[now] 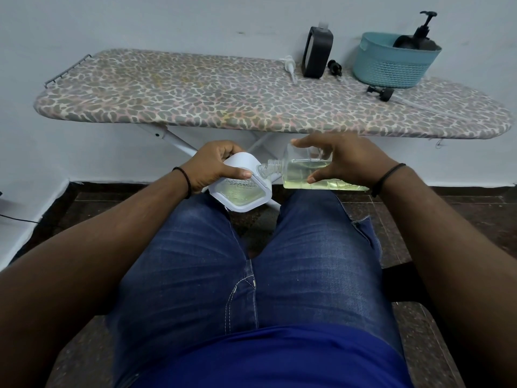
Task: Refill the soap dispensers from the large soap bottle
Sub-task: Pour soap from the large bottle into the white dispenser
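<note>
Over the lap, the left hand (215,166) grips a white dispenser (240,189), its neck meeting the clear soap bottle (313,170) pinched sideways by the right hand (347,161). Pouring seems underway. Far right, the black dispenser (317,53) and basket (391,65) wait.

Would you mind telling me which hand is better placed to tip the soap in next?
The right hand: it already holds the clear soap bottle on its side, neck at the mouth of the white-framed dispenser. The left hand is occupied steadying that dispenser.
</note>
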